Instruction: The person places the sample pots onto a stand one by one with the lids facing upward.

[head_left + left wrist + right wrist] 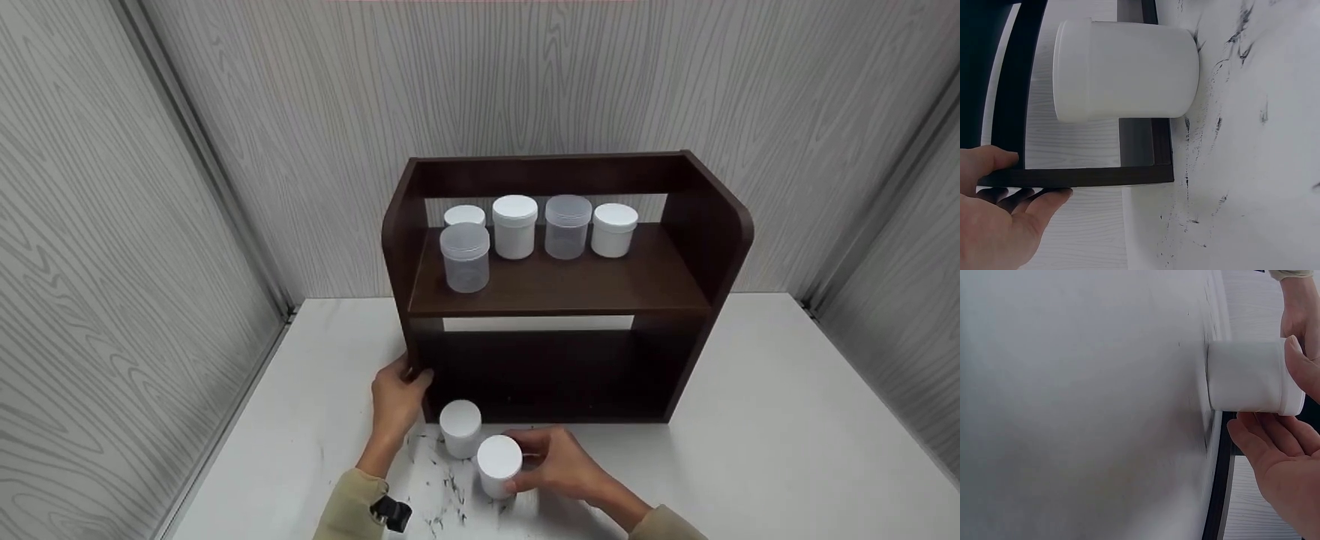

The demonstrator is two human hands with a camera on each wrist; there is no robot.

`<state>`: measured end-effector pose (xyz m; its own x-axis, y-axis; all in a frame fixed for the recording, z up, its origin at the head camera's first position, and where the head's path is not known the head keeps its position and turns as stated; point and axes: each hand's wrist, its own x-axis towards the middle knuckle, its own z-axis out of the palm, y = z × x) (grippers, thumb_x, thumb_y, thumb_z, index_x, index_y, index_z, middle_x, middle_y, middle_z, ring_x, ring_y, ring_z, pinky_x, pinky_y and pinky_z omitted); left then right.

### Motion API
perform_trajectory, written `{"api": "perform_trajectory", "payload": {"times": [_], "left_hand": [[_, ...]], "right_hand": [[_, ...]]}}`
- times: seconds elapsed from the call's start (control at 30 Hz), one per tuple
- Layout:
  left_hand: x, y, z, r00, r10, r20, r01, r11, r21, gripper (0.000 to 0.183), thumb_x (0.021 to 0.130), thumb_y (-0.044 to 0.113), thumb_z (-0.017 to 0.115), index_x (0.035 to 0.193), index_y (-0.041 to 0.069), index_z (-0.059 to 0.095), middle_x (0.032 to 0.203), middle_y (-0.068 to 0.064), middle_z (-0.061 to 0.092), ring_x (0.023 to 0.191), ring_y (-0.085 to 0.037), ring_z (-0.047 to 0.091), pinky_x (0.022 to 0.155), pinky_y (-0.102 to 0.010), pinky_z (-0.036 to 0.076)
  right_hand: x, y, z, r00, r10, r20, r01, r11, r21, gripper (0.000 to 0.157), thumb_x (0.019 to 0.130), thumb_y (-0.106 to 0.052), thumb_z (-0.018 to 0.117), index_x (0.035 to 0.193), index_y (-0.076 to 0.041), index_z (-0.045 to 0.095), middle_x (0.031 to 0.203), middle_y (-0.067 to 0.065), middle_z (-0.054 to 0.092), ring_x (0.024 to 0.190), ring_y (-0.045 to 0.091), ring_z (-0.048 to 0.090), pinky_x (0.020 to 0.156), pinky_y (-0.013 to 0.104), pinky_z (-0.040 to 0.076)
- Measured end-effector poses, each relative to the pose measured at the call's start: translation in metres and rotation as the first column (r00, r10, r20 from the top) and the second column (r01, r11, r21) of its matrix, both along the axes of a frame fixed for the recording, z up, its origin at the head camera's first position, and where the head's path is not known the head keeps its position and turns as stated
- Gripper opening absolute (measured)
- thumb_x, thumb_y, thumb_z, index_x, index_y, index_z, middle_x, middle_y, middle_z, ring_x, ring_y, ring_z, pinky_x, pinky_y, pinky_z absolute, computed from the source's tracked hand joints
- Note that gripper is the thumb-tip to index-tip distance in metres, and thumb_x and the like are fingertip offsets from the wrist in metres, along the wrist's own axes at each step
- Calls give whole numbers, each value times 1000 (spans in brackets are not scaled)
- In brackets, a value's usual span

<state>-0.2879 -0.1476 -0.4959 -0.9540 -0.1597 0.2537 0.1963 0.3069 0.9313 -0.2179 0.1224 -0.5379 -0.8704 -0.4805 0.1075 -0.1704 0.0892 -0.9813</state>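
Note:
My left hand (397, 401) grips the left side panel (1078, 176) of a dark brown wooden shelf (555, 289), thumb on the inner face and fingers outside. My right hand (559, 465) holds a white lidded jar (499, 469) from its right side, between thumb and fingers; the right wrist view has this jar (1247, 377) standing on the table. Just beyond it, in front of the shelf's lower left corner, stands a second white jar (460, 431). It is close to the first; whether they touch is unclear.
On the upper board stand white jars (514, 229) and translucent jars (466, 259), mostly in a row, one translucent jar nearer the front. Dark smudges (452, 491) mark the white table (765, 420). Grey wood-grain walls (525, 75) enclose the back and sides.

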Motion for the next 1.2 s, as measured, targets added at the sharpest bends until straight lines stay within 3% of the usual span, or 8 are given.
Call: {"api": "perform_trajectory", "payload": {"times": [0.33, 0.97, 1.2], "left_hand": [[2, 0, 0, 1000, -12, 3, 12, 1000, -10, 48, 100, 8, 67, 144, -10, 56, 135, -28, 65, 122, -40, 66, 97, -44, 58], [1, 1, -1, 1000, -10, -19, 10, 1000, -11, 49, 99, 6, 68, 143, -13, 56, 134, -31, 64, 120, -41, 67, 97, -46, 58], [2, 0, -2, 1000, -12, -10, 12, 1000, -17, 49, 100, 7, 68, 143, -11, 56, 134, -28, 65, 121, -40, 67, 97, -44, 58]], "right_hand": [[0, -1, -1, 999, 1, 51, -1, 1000, 2, 66, 74, -1, 95, 135, -3, 70, 129, 11, 73, 121, 27, 68, 104, 43, 54], [4, 1, -1, 997, -60, 57, 59, 998, 19, 64, 72, -3, 96, 132, -8, 74, 128, 8, 74, 121, 28, 68, 104, 44, 54], [8, 5, 4, 992, -49, 119, 55, 997, -47, 66, 73, 1, 94, 134, 1, 70, 130, 15, 72, 119, 34, 69, 100, 41, 57]]}}
